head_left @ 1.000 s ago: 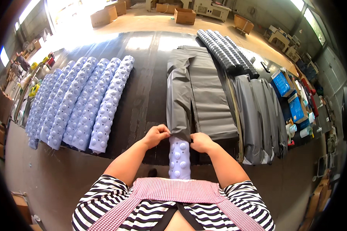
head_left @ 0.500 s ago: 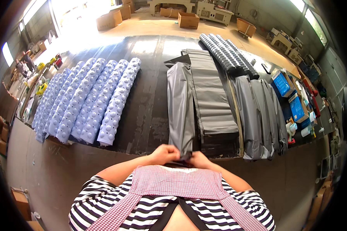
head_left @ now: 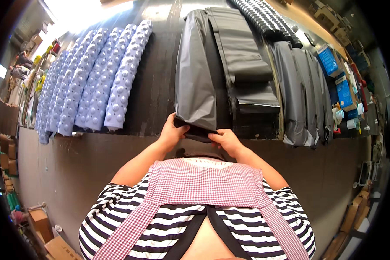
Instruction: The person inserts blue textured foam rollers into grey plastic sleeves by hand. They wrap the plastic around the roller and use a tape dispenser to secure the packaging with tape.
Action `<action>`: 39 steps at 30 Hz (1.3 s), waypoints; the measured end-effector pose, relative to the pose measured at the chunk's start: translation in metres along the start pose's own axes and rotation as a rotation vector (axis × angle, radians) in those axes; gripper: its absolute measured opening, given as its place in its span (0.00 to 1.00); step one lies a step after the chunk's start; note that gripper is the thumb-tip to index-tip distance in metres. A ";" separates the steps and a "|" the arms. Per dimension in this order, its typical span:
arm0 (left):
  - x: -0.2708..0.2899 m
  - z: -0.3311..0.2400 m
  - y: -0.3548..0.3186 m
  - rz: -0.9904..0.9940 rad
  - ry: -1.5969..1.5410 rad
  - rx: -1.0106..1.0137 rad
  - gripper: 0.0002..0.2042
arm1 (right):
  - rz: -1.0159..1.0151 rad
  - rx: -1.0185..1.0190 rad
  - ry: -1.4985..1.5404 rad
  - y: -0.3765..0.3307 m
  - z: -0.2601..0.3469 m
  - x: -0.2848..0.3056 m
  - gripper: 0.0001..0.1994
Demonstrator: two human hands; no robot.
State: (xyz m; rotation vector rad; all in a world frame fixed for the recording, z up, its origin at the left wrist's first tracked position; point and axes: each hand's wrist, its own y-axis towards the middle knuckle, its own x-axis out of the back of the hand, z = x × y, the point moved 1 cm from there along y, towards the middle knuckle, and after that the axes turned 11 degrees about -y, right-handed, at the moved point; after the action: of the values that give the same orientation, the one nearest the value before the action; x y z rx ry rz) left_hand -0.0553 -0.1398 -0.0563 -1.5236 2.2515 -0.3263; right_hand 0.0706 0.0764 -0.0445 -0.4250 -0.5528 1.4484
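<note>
A long dark grey plastic bag (head_left: 196, 82) lies lengthwise on the table, its near end hanging at the front edge. My left hand (head_left: 172, 134) pinches the left corner of that near end, thumb on top. The right corner is gripped by my right hand (head_left: 226, 141), also between thumb and fingers. Between my hands the bag's end is spread wide, and its black underside or opening shows. Just right of it lies a flat stack of grey plastic bags (head_left: 242, 52), its near edge uneven. Whether anything is inside the held bag is hidden.
Several pale blue bubbled rolls (head_left: 128, 76) lie side by side at the left of the black table (head_left: 158, 86). Black bubbled rolls (head_left: 264, 19) sit at the far right. Nearer are filled grey bags (head_left: 292, 95), then blue boxes (head_left: 329, 60) and tape rolls (head_left: 353, 124).
My hands have moved apart, from close together to the two corners, and the bag's near end has widened between them. My view has tilted downward, and the stack's near edge looks shifted.
</note>
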 end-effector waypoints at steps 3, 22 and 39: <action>0.016 -0.003 -0.017 -0.018 -0.076 0.135 0.20 | 0.127 0.003 0.016 -0.009 -0.012 0.003 0.13; 0.035 0.034 -0.081 -0.427 0.644 -0.612 0.08 | 0.057 0.198 -0.407 -0.032 0.003 -0.026 0.10; 0.076 0.035 -0.084 0.381 -0.306 0.194 0.04 | 0.020 0.462 -0.790 -0.028 -0.005 -0.007 0.07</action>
State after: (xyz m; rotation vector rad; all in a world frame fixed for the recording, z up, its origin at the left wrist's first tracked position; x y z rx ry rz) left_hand 0.0059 -0.2406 -0.0679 -0.9487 2.1329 -0.1775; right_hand 0.0958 0.0675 -0.0327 0.5383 -0.8008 1.6861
